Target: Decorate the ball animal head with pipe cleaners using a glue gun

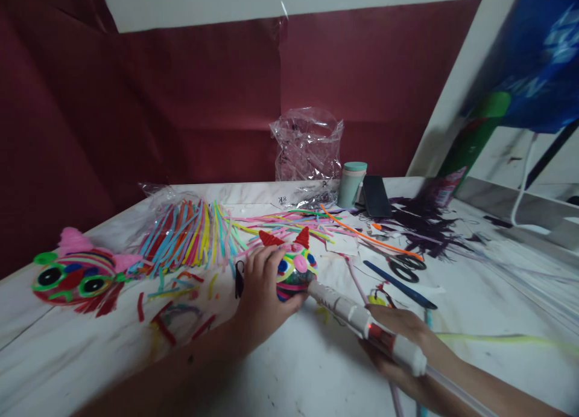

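Near the middle of the table, my left hand is wrapped round a small colourful animal-face craft with red pointed ears, blue-and-white eyes and a pink nose. My right hand grips a white glue gun from behind and below. The gun's nozzle points left and reaches the lower right side of the craft; whether it touches cannot be told. A small red light shows on the gun, and a clear glue stick runs out of its rear end.
A finished-looking craft face lies at left, beside bagged pipe cleaners and cut scraps. Black scissors, a blue tool, a green-lidded jar, a phone-like dark slab and purple shreds are behind and right.
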